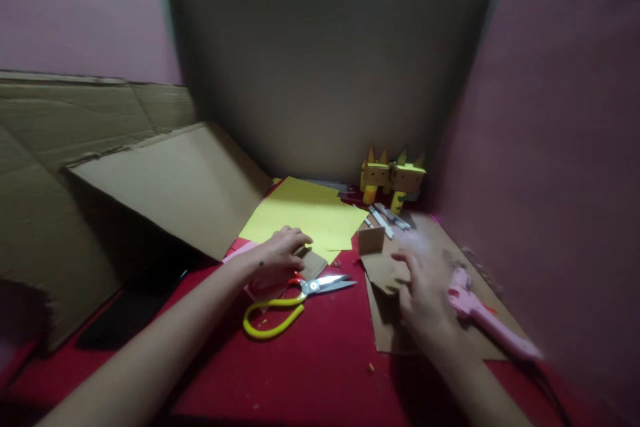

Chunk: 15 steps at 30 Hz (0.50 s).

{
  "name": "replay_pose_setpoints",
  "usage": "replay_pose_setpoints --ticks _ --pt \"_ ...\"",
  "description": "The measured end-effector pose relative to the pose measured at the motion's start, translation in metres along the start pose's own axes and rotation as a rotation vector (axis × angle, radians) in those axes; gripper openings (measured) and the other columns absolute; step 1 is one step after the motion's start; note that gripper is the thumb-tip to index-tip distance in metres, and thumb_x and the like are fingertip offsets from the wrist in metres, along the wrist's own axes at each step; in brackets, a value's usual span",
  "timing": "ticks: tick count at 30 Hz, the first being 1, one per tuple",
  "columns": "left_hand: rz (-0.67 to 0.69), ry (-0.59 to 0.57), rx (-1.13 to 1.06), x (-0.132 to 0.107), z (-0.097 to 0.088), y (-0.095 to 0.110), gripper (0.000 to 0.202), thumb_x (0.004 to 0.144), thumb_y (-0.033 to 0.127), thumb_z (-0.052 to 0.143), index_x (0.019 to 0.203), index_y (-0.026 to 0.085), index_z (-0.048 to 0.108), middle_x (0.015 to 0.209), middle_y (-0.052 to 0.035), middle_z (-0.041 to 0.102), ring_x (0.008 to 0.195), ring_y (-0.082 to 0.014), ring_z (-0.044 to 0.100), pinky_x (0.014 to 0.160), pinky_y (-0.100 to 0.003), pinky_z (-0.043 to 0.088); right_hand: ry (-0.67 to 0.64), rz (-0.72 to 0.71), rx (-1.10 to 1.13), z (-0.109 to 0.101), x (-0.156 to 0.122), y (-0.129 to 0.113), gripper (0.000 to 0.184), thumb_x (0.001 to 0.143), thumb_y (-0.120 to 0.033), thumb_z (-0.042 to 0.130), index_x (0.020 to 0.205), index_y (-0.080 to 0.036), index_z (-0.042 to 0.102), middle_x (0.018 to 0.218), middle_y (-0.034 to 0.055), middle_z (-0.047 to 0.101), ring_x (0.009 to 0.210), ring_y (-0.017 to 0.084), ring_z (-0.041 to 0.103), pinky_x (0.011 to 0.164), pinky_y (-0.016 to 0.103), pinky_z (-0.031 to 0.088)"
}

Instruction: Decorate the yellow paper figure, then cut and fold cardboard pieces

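My left hand (278, 255) lies knuckles-up with its fingers curled down on a small brown cardboard piece (314, 263), right above yellow-handled scissors (295, 299) lying on the red surface (325, 360). My right hand (424, 290) is blurred by motion, its fingers reaching over a cut cardboard scrap (383, 272) on a brown cardboard sheet (387, 333). A small folded cardboard piece (371, 239) stands just beyond it. A yellow paper sheet (310, 217) lies behind my left hand.
A pink glue gun (487, 320) lies right of my right hand. Two yellow-and-brown cardboard figures (393, 180) and several glue sticks (387, 217) sit at the back. Large cardboard sheets (175, 180) lean at left and behind. A dark flat object (125, 313) lies at left.
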State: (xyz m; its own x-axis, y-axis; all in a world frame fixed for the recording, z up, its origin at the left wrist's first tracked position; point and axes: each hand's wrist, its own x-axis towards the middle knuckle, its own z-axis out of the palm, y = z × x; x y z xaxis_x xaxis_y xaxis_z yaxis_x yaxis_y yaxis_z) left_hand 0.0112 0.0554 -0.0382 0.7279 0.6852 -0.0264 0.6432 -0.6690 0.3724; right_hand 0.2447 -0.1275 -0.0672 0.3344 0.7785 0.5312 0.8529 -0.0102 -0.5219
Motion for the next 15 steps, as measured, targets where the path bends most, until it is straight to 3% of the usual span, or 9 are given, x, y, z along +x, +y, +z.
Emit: replay_pose_setpoints --ticks 4,8,12,15 --pt "-0.079 -0.01 0.073 -0.002 0.001 -0.014 0.028 0.088 0.034 0.06 0.108 0.015 0.062 0.114 -0.0082 0.062 0.103 -0.0233 0.06 0.089 -0.045 0.05 0.126 -0.23 -0.109 0.0 -0.003 -0.003 0.038 0.073 -0.006 0.039 0.106 -0.014 0.056 0.117 0.0174 0.057 0.113 0.034 0.053 0.094 0.054 0.045" --pt "-0.181 0.095 0.034 -0.009 -0.001 -0.029 0.026 0.091 0.034 0.057 0.111 0.016 0.062 0.113 -0.0077 0.063 0.097 -0.0209 0.063 0.084 -0.041 0.054 0.206 -0.389 -0.043 0.002 -0.01 -0.026 0.03 0.082 -0.008 0.042 0.108 -0.017 0.054 0.122 0.0156 0.054 0.118 0.032 0.05 0.096 0.051 0.045" --pt "-0.319 0.373 -0.056 -0.036 -0.016 -0.039 0.019 0.091 0.032 0.057 0.101 0.017 0.064 0.108 -0.007 0.065 0.095 -0.0187 0.062 0.085 -0.039 0.052 0.044 -0.511 0.049 0.013 -0.018 -0.05 0.035 0.08 -0.004 0.043 0.109 -0.019 0.054 0.124 0.0134 0.053 0.12 0.028 0.049 0.094 0.045 0.048" --pt "-0.488 0.717 -0.166 -0.077 -0.032 -0.05 0.016 0.087 0.032 0.06 0.089 0.016 0.06 0.083 -0.0024 0.063 0.078 -0.0177 0.061 0.076 -0.035 0.05 -0.249 -0.425 0.075 0.022 -0.013 -0.068 0.031 0.077 -0.002 0.044 0.1 -0.019 0.058 0.115 0.0126 0.059 0.109 0.027 0.055 0.088 0.041 0.051"
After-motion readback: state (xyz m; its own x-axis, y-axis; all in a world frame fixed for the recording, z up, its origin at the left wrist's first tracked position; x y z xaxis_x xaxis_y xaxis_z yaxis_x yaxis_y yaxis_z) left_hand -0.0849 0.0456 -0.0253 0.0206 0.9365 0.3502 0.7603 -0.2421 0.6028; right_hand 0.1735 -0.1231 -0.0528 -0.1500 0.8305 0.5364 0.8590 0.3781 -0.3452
